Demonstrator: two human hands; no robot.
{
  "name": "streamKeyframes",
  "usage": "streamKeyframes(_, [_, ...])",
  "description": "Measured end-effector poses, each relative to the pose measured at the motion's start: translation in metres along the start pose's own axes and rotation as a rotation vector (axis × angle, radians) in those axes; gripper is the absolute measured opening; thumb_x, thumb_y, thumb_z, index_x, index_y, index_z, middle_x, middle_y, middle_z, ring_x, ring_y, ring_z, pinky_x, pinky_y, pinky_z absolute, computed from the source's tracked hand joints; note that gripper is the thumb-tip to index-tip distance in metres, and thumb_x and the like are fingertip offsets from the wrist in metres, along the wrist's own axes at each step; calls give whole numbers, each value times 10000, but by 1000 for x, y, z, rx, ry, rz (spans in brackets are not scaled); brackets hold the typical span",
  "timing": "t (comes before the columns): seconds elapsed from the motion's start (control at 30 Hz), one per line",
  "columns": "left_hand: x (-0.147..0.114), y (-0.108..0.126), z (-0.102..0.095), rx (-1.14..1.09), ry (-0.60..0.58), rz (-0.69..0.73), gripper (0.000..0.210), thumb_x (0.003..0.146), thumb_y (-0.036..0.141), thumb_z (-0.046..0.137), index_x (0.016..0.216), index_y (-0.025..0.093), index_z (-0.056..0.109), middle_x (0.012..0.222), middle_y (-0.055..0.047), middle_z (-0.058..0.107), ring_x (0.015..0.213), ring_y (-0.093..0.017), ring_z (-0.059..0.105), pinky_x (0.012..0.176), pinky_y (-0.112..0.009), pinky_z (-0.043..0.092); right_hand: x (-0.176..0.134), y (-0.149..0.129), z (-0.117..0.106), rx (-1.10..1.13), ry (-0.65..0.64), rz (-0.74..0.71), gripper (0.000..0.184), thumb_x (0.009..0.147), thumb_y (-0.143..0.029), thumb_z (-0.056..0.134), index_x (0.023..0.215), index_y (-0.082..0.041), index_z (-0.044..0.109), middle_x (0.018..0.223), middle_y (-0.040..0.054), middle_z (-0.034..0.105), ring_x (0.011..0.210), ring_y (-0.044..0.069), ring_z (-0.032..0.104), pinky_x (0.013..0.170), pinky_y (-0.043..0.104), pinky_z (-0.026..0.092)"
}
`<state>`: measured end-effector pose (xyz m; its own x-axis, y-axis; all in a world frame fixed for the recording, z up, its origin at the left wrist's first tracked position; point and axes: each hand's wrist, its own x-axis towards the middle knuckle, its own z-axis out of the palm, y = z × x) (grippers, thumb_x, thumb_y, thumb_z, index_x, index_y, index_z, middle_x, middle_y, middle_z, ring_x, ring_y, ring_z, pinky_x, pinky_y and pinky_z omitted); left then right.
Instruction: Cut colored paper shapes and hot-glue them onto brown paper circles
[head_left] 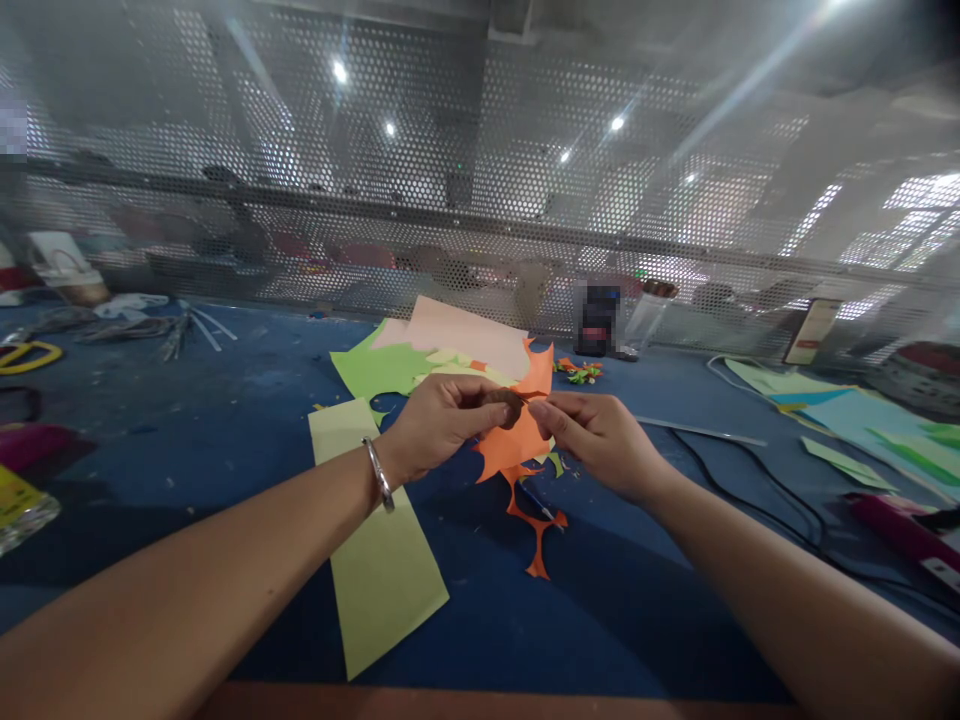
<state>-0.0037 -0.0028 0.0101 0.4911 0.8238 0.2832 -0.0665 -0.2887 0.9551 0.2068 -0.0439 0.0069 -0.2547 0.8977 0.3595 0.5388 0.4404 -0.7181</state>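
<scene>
My left hand [442, 425], with a silver bangle at the wrist, pinches a small dark brown roundish piece [510, 400] between thumb and fingers. Close beside it, my right hand [600, 435] is closed in a pinch; whatever is in its fingertips is too small or hidden to name. Below both hands lies jagged cut orange paper [511, 452], with a thin orange offcut [538, 545] trailing towards me. A slim pen-like tool [536, 495] rests partly under that offcut. Beneath my left forearm is a long pale yellow-green paper strip [390, 585].
Green paper [382, 365] and pale pink paper [465, 335] lie behind the hands, near small orange and green snippets [583, 372]. Black cables [750, 490] and coloured sheets [847, 415] are at right. Yellow-handled scissors [34, 358] lie far left. A perforated metal screen [420, 190] backs the table.
</scene>
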Motion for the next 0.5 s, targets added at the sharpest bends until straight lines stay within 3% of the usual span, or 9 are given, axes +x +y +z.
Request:
streamKeyframes(0.2, [0, -5, 0, -21, 19, -31, 188, 787, 333, 781, 759, 150, 747, 689, -11, 609, 547, -73, 416, 506, -221, 313, 1, -1, -1, 2, 13, -10, 518, 972, -623, 482, 675, -200, 524, 548, -55, 371, 507, 100, 317, 493, 257, 258])
streamKeyframes(0.5, [-1, -2, 3, -49, -11, 4, 151, 808, 304, 760, 759, 162, 741, 662, 11, 556, 554, -75, 392, 521, -225, 311, 2, 1, 1, 24, 22, 12, 528, 964, -638, 484, 672, -200, 539, 542, -56, 365, 500, 101, 317, 489, 255, 260])
